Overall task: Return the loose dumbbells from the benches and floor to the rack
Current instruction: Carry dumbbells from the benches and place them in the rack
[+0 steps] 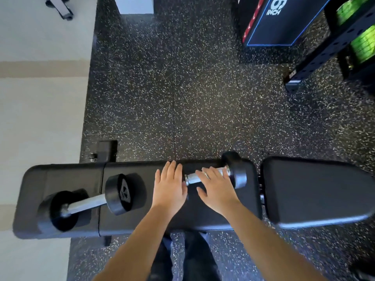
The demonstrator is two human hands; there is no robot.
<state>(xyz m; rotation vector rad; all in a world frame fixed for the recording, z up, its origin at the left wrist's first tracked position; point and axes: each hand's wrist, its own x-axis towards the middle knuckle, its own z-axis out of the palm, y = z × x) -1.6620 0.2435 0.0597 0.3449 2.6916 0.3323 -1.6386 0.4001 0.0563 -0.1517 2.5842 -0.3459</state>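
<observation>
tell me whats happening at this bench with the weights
A person stands at a black bench, both hands laid on one dumbbell. The right hand has straight fingers across its chrome handle; the left hand sits flat over its other end. Neither grips yet, and it rests on the pad. A second dumbbell lies untouched at the bench's left end.

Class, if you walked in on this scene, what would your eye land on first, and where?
An open left hand and right hand reach over the middle of a black bench, the right one's fingers across the chrome handle of a dumbbell. A second dumbbell lies at the bench's left end; bright green items glow at top right.
</observation>
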